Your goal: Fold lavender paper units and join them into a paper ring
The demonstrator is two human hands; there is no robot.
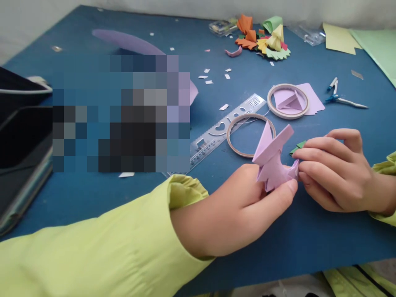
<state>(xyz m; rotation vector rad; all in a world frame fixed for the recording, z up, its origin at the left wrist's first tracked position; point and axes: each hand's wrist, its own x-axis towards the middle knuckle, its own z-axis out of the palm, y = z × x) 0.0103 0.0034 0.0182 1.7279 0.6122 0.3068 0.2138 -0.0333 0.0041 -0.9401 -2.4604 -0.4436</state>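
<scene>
My left hand (244,206) grips a folded lilac paper piece (274,163), thumb along its lower edge and fingers behind it. The piece has two pointed flaps standing up and a curled tip at its right. At that tip, my right hand (337,171) is closed, its fingertips pinched together on the paper's end. A small green folded paper (298,147) shows just beyond the right fingertips; whether they touch it I cannot tell. Behind the lilac piece lies a thin tape ring (229,138), and a thicker tape roll (306,109) rests on lilac paper squares (315,101).
A clear stencil ruler (213,134) lies mid-table beside a blurred-out patch. Colourful folded paper pieces (275,39) stand at the back, with yellow (338,39) and green sheets (377,49) to their right. A blue-and-white compass (335,98) lies right. Dark devices (24,156) occupy the left edge.
</scene>
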